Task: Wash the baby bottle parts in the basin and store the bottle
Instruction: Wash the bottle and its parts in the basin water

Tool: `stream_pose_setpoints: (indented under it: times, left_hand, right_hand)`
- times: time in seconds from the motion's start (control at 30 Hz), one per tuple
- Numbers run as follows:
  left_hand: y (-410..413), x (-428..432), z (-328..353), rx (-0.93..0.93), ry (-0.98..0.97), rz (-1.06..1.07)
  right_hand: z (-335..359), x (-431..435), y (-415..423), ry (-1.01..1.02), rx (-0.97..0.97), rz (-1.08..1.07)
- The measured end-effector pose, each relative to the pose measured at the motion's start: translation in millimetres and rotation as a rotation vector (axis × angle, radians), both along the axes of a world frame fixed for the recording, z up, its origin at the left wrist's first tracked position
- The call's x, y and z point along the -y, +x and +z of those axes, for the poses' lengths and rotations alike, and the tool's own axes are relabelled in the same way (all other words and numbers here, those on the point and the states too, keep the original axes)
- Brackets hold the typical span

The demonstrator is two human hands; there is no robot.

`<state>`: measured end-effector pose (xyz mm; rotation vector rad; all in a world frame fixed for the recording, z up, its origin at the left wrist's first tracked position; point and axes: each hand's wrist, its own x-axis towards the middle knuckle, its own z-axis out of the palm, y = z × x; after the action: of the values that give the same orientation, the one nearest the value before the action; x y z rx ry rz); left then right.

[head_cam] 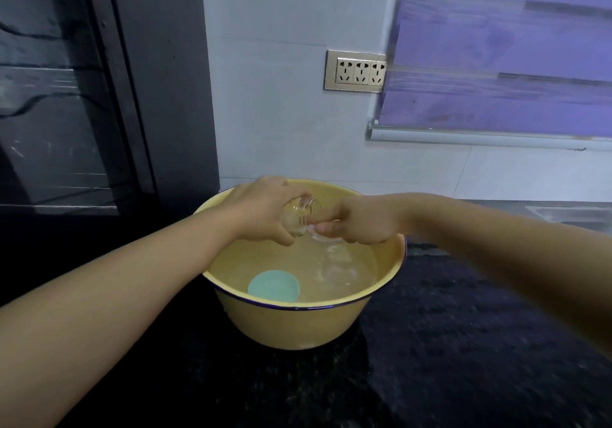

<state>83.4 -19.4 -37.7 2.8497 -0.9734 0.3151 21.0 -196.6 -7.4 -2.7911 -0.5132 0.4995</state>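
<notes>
A yellow enamel basin (308,325) with a dark blue rim stands on the black counter, partly filled with water. My left hand (261,210) grips a clear baby bottle (303,214) over the basin, its threaded mouth turned right. My right hand (357,222) touches the bottle's mouth, fingers bent at the opening; a clear part seems pinched under them, but I cannot tell what it is. A light teal round cap (273,287) lies in the water at the front left. Another clear part (334,270) shows faintly under the water.
The black speckled counter (463,345) runs around the basin. A white tiled wall with a gold socket plate (356,71) stands behind. A purple roller blind (496,63) hangs at the right, a dark cabinet (82,96) rises at the left, and a sink edge (569,215) shows far right.
</notes>
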Motion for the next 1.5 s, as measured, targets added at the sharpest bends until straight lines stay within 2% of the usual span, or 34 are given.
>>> stream_pose_setpoints:
  times: [0.07, 0.13, 0.23, 0.33, 0.43, 0.57, 0.7, 0.9, 1.2, 1.3, 1.4, 1.5]
  left_hand:
    - [1.2, 0.8, 1.4, 0.014, -0.054, 0.017]
    - [3.1, -0.3, 1.2, -0.036, -0.121, 0.006]
    - [3.3, -1.9, -3.1, -0.242, -0.249, -0.070]
    - [6.9, -4.5, -4.8, -0.366, -0.352, -0.109]
    - [8.3, -5.6, -2.5, -0.453, -0.303, -0.155]
    - [5.8, -0.2, -5.7, -0.471, 0.022, -0.100]
    - [2.2, 4.6, -7.6, -0.469, 0.228, -0.060]
    - [5.5, 11.4, -17.9, -0.532, 0.420, 0.026]
    - [10.2, 11.3, -20.5, -0.539, 0.474, 0.090]
    - [10.5, 6.9, -14.8, -0.568, 0.415, 0.080]
    - [14.7, 1.4, -7.6, -0.638, 0.260, 0.055]
    - [16.0, -0.2, -7.5, -0.598, 0.195, 0.029]
  right_hand:
    - [-2.2, 6.9, -1.8, 0.261, -0.056, -0.083]
    - [-4.3, 6.4, -0.1, 0.310, 0.049, -0.100]
    - [-5.8, 3.8, 2.6, 0.094, 0.354, -0.057]
    - [-5.1, 2.0, -0.7, -0.317, 0.601, -0.016]
    - [-5.4, -2.1, -3.8, -0.597, 0.729, 0.054]
    - [-11.1, -4.7, -6.7, -0.746, 0.697, 0.181]
    - [-19.7, -5.7, -0.3, -0.790, 0.638, 0.287]
    - [-25.9, 4.6, 14.0, -0.679, 0.363, 0.328]
    - [-30.5, 1.8, 27.0, -0.647, 0.311, 0.356]
    - [-23.2, 0.4, 22.0, -0.675, 0.425, 0.368]
    - [-18.9, -1.2, 18.4, -0.776, 0.666, 0.375]
    - [-21.2, -3.7, 16.9, -0.786, 0.661, 0.322]
